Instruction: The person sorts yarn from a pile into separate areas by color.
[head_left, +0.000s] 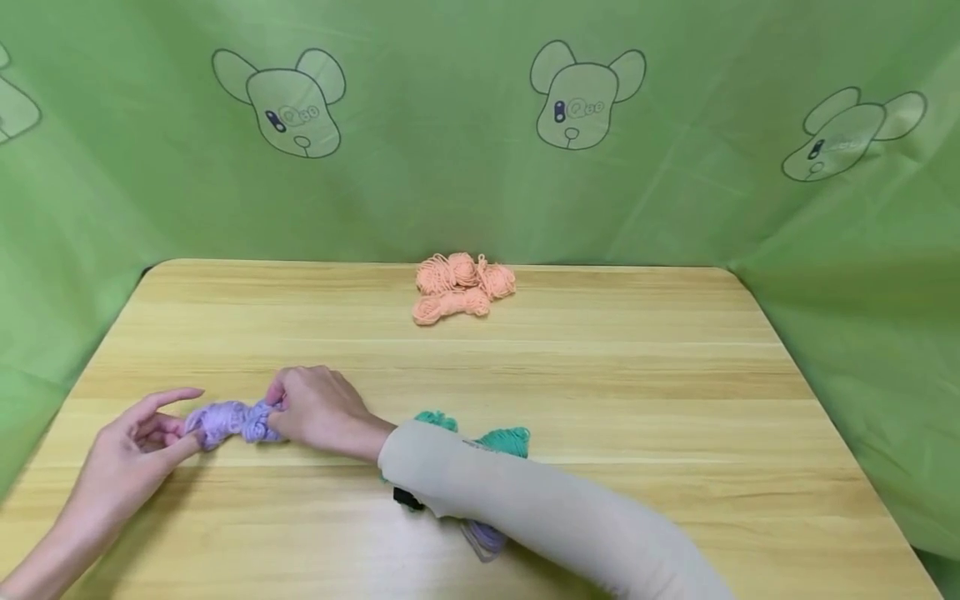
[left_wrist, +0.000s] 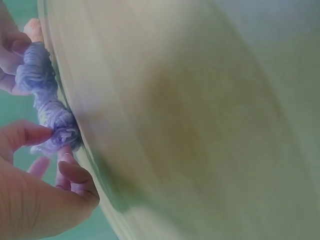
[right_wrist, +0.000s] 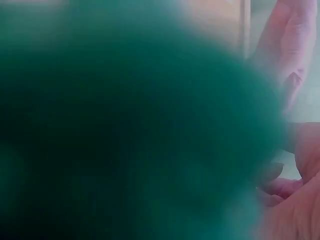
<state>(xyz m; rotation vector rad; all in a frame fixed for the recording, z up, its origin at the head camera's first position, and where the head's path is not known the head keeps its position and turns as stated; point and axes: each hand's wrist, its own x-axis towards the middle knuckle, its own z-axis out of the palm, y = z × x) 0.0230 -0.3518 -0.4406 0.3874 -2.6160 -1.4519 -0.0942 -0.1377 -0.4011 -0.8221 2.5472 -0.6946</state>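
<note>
A lavender yarn skein (head_left: pixel 225 421), narrowed in its middle, lies across the left part of the table. My left hand (head_left: pixel 123 458) pinches its left end between thumb and fingers, with the index finger stretched out above it. At the other end, my right hand (head_left: pixel 318 412) grips the skein with curled fingers. In the left wrist view the looped yarn (left_wrist: pixel 57 122) shows between the left thumb and fingertips. Blurred green yarn (right_wrist: pixel 150 125) fills most of the right wrist view and hides much of the right hand (right_wrist: pixel 295 200).
Several peach yarn skeins (head_left: pixel 453 287) sit in a group at the table's back edge. Green yarn (head_left: pixel 506 442) and a purple yarn bundle (head_left: pixel 486 537) lie partly hidden beneath the right sleeve (head_left: pixel 540 508). Green cloth (head_left: pixel 450 183) walls surround the wooden table (head_left: pixel 637 358).
</note>
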